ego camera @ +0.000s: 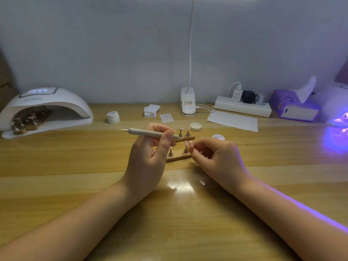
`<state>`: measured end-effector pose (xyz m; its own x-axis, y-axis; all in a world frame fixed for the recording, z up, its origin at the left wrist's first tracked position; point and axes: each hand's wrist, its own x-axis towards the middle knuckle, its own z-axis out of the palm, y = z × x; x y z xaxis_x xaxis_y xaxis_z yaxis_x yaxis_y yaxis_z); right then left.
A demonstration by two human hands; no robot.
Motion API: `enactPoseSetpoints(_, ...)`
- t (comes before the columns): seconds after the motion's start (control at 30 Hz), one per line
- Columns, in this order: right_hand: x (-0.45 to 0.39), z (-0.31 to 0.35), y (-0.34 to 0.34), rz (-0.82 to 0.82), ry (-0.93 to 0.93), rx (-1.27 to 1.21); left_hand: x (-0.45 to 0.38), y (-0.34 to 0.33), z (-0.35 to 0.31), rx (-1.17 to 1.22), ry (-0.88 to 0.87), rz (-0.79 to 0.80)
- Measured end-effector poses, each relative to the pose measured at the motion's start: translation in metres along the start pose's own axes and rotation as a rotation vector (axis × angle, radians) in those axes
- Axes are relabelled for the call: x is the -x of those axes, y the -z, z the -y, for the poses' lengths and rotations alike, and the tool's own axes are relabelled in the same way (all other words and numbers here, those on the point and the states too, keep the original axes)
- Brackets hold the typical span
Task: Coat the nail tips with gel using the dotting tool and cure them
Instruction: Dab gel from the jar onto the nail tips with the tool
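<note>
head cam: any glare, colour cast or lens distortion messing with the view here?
Head view: purple light spills from the glowing lamp at the right edge onto the table and the right forearm; white glare patch on the tabletop between the wrists; wide-angle bending curves the table's back edge; small nail tips look soft.

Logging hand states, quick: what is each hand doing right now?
Left hand: holds the dotting tool.
Right hand: pinches a nail tip between fingertips.

Beige dotting tool (150, 133); white curing lamp (45, 108); pink nail tips (186, 143); yellow wood-grain table (75, 166).
</note>
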<state>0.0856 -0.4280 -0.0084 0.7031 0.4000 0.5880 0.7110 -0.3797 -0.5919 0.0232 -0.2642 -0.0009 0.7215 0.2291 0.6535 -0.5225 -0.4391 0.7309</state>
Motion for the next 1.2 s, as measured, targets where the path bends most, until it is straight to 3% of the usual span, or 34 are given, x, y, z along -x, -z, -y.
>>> enactPoseSetpoints(0.47, 0.0034, 0.0003, -0.0004, 0.017, -0.014, -0.117, 0.0036, -0.0001, 0.0002, -0.112, -0.125, 0.055)
enactPoseSetpoints(1.2, 0.0035, -0.0017, 0.0001, 0.003, 0.042, -0.141, 0.0054, -0.0014, 0.0004, -0.135, -0.111, 0.049)
